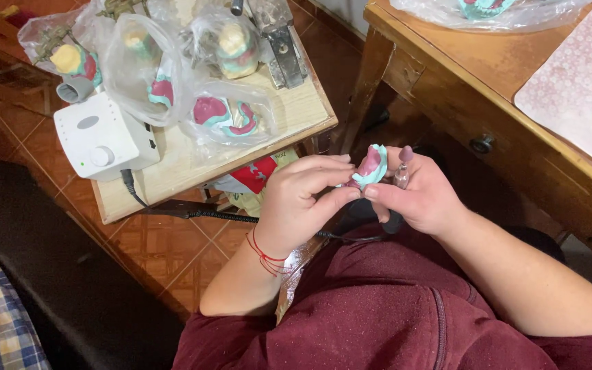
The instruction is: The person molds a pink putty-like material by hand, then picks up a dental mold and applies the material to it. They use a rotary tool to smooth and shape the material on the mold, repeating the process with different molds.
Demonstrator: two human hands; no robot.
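A wooden side table [173, 179] is sitting at ten o'clock, bearing a white control box [103, 137]. The left hand [296, 202] is pinching a pink-and-teal dental model [371, 166] near centre; the right hand [423, 199] is clamping a slim handpiece [401, 176] just beside it.

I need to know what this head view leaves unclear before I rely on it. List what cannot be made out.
- Pink and teal piece: its underside is hidden by the left hand and right hand.
- Slim tool in the right hand: its tip is covered by the fingers.
- Bagged models on the small table: blurred by plastic.
- Bag on the wooden desk: cut off by the top edge.
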